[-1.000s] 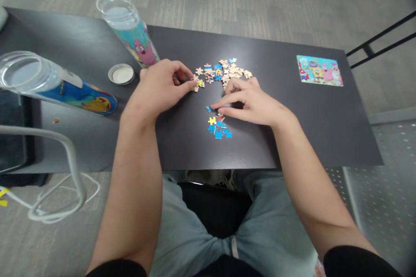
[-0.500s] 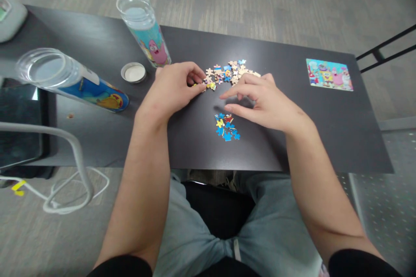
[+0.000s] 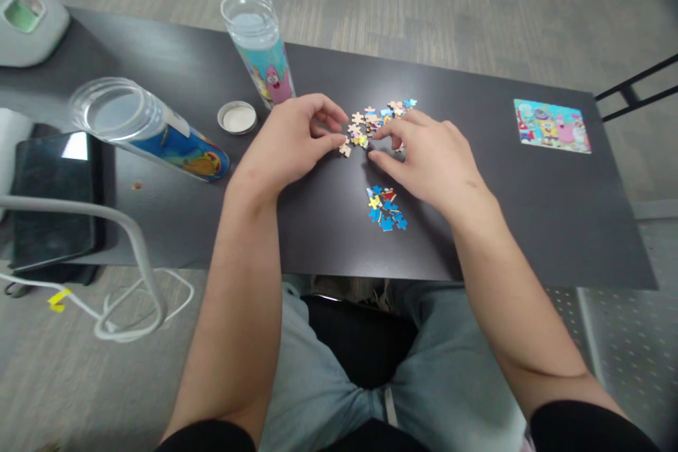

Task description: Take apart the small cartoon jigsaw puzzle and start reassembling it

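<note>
A loose pile of jigsaw puzzle pieces [image 3: 357,119] lies mid-table, some showing plain backs, others printed. At its left edge is my left hand [image 3: 296,138], thumb and fingers apart, the thumb tip beside a plain-backed piece [image 3: 345,150]. My right hand [image 3: 431,155] reaches over the pile's right side, partly hiding it. Its thumb and index finger are apart, close to a yellow puzzle piece [image 3: 361,142]. Nearer my body sits a smaller group of mostly blue puzzle pieces [image 3: 388,224], with yellow and red among them.
Two clear tubes with cartoon prints, a blue one [image 3: 180,148] and a pink-and-teal one [image 3: 272,70], stand left. Between them lies a round lid [image 3: 236,118]. A cartoon picture card [image 3: 551,127] lies right. A black tablet-like device [image 3: 53,201] and white cable [image 3: 124,233] are far left.
My right hand has moved left to the pile, its fingertips now by the yellow piece. My left hand's thumb has drawn off the pieces beneath it. The view has shifted slightly left.
</note>
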Tool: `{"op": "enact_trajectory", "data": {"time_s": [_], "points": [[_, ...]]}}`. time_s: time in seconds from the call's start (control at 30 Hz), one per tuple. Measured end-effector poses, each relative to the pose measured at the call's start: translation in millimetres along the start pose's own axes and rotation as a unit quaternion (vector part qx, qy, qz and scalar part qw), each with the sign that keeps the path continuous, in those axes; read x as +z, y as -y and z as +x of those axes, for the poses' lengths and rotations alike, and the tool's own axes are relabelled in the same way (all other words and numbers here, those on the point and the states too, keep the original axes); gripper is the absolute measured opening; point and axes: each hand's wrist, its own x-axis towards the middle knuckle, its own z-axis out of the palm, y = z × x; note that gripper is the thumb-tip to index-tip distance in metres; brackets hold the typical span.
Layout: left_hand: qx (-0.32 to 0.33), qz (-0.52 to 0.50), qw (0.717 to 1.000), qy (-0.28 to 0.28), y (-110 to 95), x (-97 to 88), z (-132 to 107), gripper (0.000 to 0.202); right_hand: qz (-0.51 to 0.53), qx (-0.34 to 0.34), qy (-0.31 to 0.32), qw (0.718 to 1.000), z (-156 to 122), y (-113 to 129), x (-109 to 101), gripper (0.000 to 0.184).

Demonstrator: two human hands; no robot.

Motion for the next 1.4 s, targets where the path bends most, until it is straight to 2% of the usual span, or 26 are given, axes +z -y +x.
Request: {"op": "enact_trajectory", "data": {"time_s": [0.2,0.3,0.43,0.57,0.73,0.83,1.0,1.17,1.27,1.4], "points": [[-0.009,-0.018,1.000,0.016,-3,-7.9,-11,0.027,0.040,-0.005,-0.033,0.999,12,-3,24,0.008],[-0.013,-0.024,0.999,0.027,-1,-11.9,-15,0.033,0.047,0.000,-0.019,0.999,13,-2,23,0.002],[-0.014,-0.025,0.998,0.059,1,-13.7,-18,0.044,0.071,-0.002,0.019,0.997,15,-3,17,0.008],[-0.005,-0.014,0.998,0.061,7,-14.3,-19,0.038,0.075,-0.009,0.033,0.997,17,-6,19,0.011],[0.004,0.049,0.997,0.053,22,-18.3,-17,0.035,0.107,-0.028,0.016,0.994,22,-13,30,0.007],[0.007,0.075,0.995,0.070,27,-19.1,-16,0.043,0.136,-0.034,0.013,0.990,22,-14,31,0.005],[0.021,0.106,0.991,0.073,22,-12.5,-14,0.058,0.193,-0.026,0.012,0.981,18,-8,26,0.021],[0.033,0.151,0.986,0.064,15,-0.2,-13,0.076,0.304,0.009,0.034,0.952,17,-18,25,0.022],[0.038,0.153,0.986,0.057,14,3.5,-11,0.065,0.360,-0.002,0.054,0.931,19,-31,24,0.021],[0.037,0.143,0.988,0.055,13,1.8,-7,0.026,0.362,-0.004,0.072,0.929,18,-42,19,0.024]]}}
